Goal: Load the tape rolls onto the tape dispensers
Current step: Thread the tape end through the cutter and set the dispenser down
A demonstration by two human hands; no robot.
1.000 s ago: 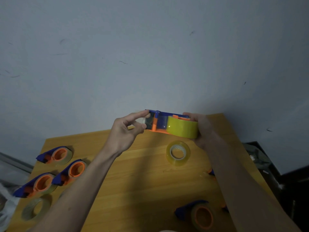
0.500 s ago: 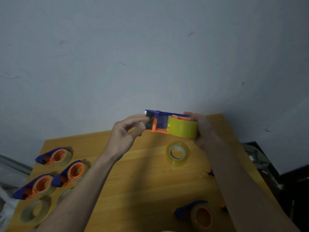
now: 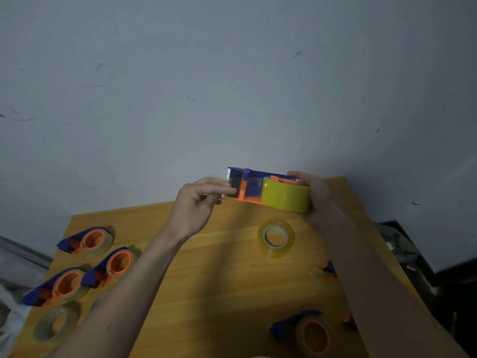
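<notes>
My right hand (image 3: pixel 318 200) grips a blue and orange tape dispenser (image 3: pixel 247 184) with a yellow tape roll (image 3: pixel 285 195) mounted on it, held up above the wooden table (image 3: pixel 214 280). My left hand (image 3: pixel 196 202) pinches the clear tape end at the dispenser's toothed front. A loose clear tape roll (image 3: pixel 275 237) stands on the table below the dispenser. Another loose roll (image 3: pixel 57 322) lies at the front left.
Three loaded blue and orange dispensers (image 3: pixel 87 241) (image 3: pixel 111 266) (image 3: pixel 58 286) lie at the table's left. Another dispenser (image 3: pixel 305 332) lies front right, and parts of others (image 3: pixel 329 268) show beside my right forearm. A grey wall stands behind; dark clutter sits right of the table.
My left hand's fingers have closed and shifted at the dispenser's front end, drawing the tape end over the blade. The right hand keeps holding the dispenser steady.
</notes>
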